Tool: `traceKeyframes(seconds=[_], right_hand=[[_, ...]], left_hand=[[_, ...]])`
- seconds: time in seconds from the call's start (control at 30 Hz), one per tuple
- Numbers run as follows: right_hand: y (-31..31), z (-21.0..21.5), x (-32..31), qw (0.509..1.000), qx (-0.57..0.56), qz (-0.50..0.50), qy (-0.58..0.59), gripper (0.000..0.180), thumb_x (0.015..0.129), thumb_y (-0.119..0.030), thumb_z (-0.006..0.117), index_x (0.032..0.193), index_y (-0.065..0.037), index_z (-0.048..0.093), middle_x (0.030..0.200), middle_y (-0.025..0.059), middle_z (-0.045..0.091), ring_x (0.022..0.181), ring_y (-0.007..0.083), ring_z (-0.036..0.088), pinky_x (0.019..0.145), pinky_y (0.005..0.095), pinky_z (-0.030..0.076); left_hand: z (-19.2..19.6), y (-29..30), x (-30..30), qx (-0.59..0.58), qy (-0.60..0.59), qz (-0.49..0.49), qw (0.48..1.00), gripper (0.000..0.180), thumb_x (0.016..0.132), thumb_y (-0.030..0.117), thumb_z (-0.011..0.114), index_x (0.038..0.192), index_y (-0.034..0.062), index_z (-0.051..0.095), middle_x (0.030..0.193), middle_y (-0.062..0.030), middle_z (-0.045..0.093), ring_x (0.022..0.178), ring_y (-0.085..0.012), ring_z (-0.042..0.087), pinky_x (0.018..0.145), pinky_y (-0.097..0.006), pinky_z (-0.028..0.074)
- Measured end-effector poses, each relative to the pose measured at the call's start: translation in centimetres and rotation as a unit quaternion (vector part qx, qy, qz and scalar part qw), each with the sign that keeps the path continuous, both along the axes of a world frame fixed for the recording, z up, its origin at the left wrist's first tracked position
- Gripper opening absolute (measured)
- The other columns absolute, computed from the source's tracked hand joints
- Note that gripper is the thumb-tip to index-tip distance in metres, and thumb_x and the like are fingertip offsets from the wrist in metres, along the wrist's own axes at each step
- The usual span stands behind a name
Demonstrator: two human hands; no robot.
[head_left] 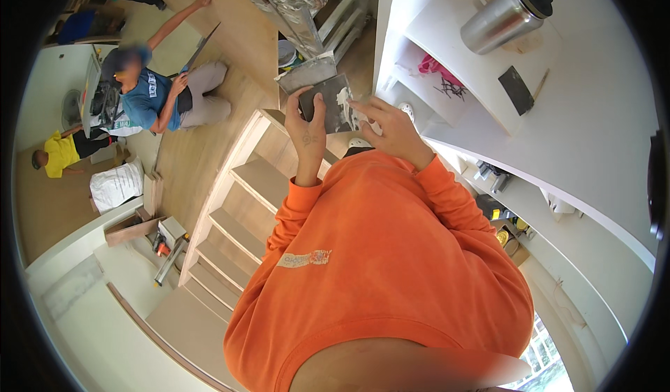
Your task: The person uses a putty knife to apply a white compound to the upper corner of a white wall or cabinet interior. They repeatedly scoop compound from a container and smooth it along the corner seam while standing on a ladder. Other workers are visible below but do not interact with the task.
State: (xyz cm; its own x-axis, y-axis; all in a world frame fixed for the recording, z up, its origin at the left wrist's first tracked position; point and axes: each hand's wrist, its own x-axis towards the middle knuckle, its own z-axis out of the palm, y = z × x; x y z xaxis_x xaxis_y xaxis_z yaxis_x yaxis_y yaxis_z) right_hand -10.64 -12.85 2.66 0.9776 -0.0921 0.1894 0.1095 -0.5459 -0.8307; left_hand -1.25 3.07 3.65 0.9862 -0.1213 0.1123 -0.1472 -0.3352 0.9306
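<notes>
My left hand (307,132) is closed on a dark flat plate (329,91), its thumb and fingers along the left edge. A smaller black piece seems to lie under those fingers; where one ends and the other begins is hard to tell. White paste (345,106) is smeared on the right part of the plate. Over that side reaches my right hand (394,130), fingers apart, with its fingertips at or just beside the paste. Nothing shows in its grasp. A grey, paste-marked flat piece (306,73) lies just beyond the plate.
A steel bottle (497,29) and a black flat piece (516,90) stand on the white cabinet at right; a pink cloth (438,68) lies in its compartment. A wooden ladder-like frame (241,176) is at left. A co-worker (157,92) holds a saw-like blade farther left.
</notes>
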Motion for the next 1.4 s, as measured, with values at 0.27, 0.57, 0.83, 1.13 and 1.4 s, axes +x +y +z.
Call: traceKeyframes(seconds=[0.27,0.57,0.83,1.13,1.4], right_hand=[[-0.8,-1.0,-0.7,0.997,0.046,0.051,0.018,0.036,0.079,-0.009,0.059,0.114,-0.012,0.065,0.085,0.0075,0.054,0.071,0.0232,0.057,0.064,0.0342,0.046],[-11.5,6.5,-4.4,0.924,0.352,-0.060,-0.135,0.050,0.093,-0.051,0.050,0.095,-0.002,0.060,0.086,0.0080,0.055,0.073,0.0144,0.048,0.060,0.0274,0.038],[-38.8,18.4,1.9,0.879,0.115,-0.276,-0.371,0.021,0.093,-0.027,0.052,0.101,-0.009,0.059,0.069,-0.0030,0.047,0.060,0.0077,0.043,0.053,0.0212,0.034],[-49.4,4.9,12.3,0.928,-0.323,-0.179,0.044,0.036,0.089,-0.019,0.055,0.118,0.002,0.057,0.093,0.0199,0.065,0.086,0.0336,0.061,0.077,0.0419,0.050],[-54.3,-3.7,16.9,0.859,-0.494,-0.119,0.065,0.057,0.092,-0.017,0.048,0.146,-0.017,0.029,0.104,0.0090,0.059,0.081,0.0286,0.062,0.067,0.0428,0.053]], left_hand=[[0.0,-0.9,-0.1,-0.058,0.016,0.012,0.998,0.023,0.090,0.015,0.065,0.106,-0.0016,0.060,0.092,-0.0057,0.060,0.081,-0.0119,0.053,0.073,-0.025,0.045],[-3.5,0.8,2.1,-0.042,0.029,0.082,0.995,0.028,0.090,0.019,0.065,0.107,-0.0024,0.061,0.100,-0.0098,0.060,0.089,-0.0162,0.055,0.080,-0.028,0.045],[-5.5,1.1,1.6,-0.069,0.049,0.094,0.992,0.028,0.091,0.017,0.065,0.110,-0.0033,0.059,0.104,-0.0118,0.059,0.092,-0.0178,0.055,0.082,-0.029,0.047],[-5.6,-0.6,0.4,-0.008,0.115,0.170,0.979,0.029,0.092,0.016,0.063,0.111,-0.0051,0.057,0.108,-0.0121,0.058,0.094,-0.0184,0.055,0.084,-0.030,0.047],[-5.5,-1.8,-0.3,0.109,0.115,0.245,0.956,0.025,0.092,0.012,0.062,0.110,-0.0052,0.060,0.107,-0.0123,0.061,0.092,-0.0193,0.059,0.083,-0.031,0.049]])
